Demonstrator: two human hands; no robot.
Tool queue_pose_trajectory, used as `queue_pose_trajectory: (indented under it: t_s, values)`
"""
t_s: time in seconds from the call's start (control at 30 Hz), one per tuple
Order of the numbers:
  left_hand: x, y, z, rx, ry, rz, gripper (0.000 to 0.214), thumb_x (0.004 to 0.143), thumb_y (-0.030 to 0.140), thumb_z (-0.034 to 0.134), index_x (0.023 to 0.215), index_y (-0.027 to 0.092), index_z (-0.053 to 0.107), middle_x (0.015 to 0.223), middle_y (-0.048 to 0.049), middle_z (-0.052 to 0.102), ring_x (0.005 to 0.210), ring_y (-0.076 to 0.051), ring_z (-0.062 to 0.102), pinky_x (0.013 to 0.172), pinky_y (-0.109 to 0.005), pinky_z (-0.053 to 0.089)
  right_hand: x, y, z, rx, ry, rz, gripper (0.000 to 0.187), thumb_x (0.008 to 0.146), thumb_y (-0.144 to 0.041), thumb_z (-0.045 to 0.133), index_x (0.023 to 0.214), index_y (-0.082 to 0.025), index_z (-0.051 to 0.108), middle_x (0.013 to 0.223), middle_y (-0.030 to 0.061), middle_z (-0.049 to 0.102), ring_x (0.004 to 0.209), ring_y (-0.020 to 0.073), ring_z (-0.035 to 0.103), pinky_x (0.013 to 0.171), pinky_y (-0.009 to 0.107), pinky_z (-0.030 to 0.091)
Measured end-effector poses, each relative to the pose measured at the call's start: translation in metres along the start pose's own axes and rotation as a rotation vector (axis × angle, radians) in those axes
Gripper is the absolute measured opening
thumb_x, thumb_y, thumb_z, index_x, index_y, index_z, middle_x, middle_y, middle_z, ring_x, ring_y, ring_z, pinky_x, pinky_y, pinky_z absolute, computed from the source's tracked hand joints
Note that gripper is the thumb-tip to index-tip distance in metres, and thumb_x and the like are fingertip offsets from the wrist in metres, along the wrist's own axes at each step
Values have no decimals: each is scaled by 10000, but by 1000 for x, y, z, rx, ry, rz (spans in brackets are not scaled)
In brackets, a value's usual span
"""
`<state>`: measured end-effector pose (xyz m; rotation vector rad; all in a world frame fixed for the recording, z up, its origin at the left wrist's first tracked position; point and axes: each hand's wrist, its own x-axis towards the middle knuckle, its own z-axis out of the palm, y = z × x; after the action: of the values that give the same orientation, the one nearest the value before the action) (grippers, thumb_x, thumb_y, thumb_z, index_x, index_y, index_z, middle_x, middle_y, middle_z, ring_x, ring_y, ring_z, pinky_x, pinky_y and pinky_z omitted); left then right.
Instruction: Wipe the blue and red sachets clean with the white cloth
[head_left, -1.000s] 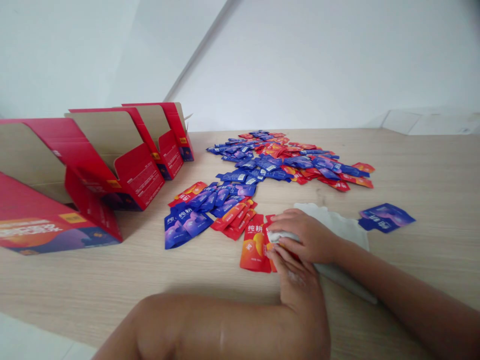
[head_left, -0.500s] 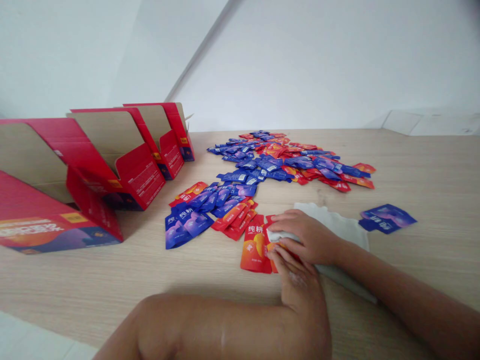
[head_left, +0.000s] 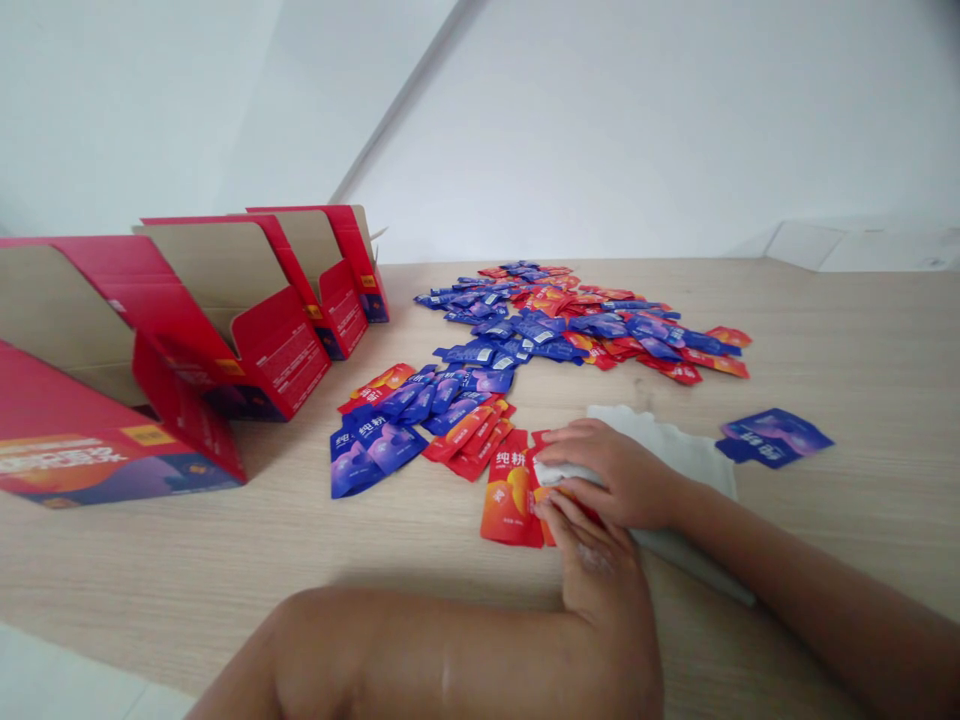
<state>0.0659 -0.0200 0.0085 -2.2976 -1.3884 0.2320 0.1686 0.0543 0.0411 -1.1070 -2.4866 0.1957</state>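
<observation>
My right hand (head_left: pixel 621 474) is closed on a bunched end of a white cloth (head_left: pixel 679 450) and presses it onto a red-orange sachet (head_left: pixel 508 495) lying on the wooden table (head_left: pixel 862 330). My left hand (head_left: pixel 596 575) reaches in from below. Its fingertips pinch the same sachet's right edge, partly hidden under my right hand. The rest of the cloth trails flat to the right, under my right forearm.
A fanned row of blue and red sachets (head_left: pixel 420 415) lies just left of my hands. A big loose pile of sachets (head_left: pixel 570 320) sits farther back, and a couple of blue sachets (head_left: pixel 772 435) lie at the right. Three open red cartons (head_left: pixel 247 320) stand along the left.
</observation>
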Motion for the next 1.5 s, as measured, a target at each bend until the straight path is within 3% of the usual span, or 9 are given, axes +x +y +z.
queue_pose_trajectory:
  t_s: [0.3,0.57,0.8,1.07,1.33,1.5]
  values:
    - [-4,6,4,-8,2,10,461,817,137,440,1270,47,453,1181,-302,532,1060,-367,536,906,-546,416,-3,24,2,-64,23,97,340,811,-235,512,1140,-194,588,1156,79,617,1095,248,531,931,435,382]
    - [0,2,1,47,-34,0,445,838,153,387,1236,-31,462,1161,-329,535,1047,-370,544,922,-521,413,0,-3,0,-11,11,16,314,819,-258,508,1113,-210,608,1155,80,615,1082,246,534,932,424,380]
    - [-1,5,6,19,-6,5,453,833,146,396,1275,59,451,1193,-287,534,1065,-361,535,909,-550,413,0,15,2,-53,18,87,335,803,-234,517,1125,-201,603,1147,82,621,1082,249,536,918,426,392]
    - [0,3,4,37,-12,-9,421,820,123,403,1189,-54,500,1139,-329,550,1044,-371,547,914,-508,430,1,-7,-1,1,-23,10,334,813,-251,525,1138,-213,591,1166,77,606,1094,232,522,936,401,377]
    - [0,5,6,13,0,-6,449,817,127,419,1256,50,472,1177,-283,548,1052,-355,548,908,-544,420,0,10,-1,-43,0,70,334,826,-235,488,1140,-211,599,1167,92,606,1105,250,520,932,431,377]
    - [0,4,4,20,5,-21,439,808,127,423,1217,-20,486,1141,-298,566,1030,-352,564,909,-524,429,2,-3,1,-10,-20,17,353,812,-187,469,1137,-226,602,1201,79,585,1129,240,500,956,431,354]
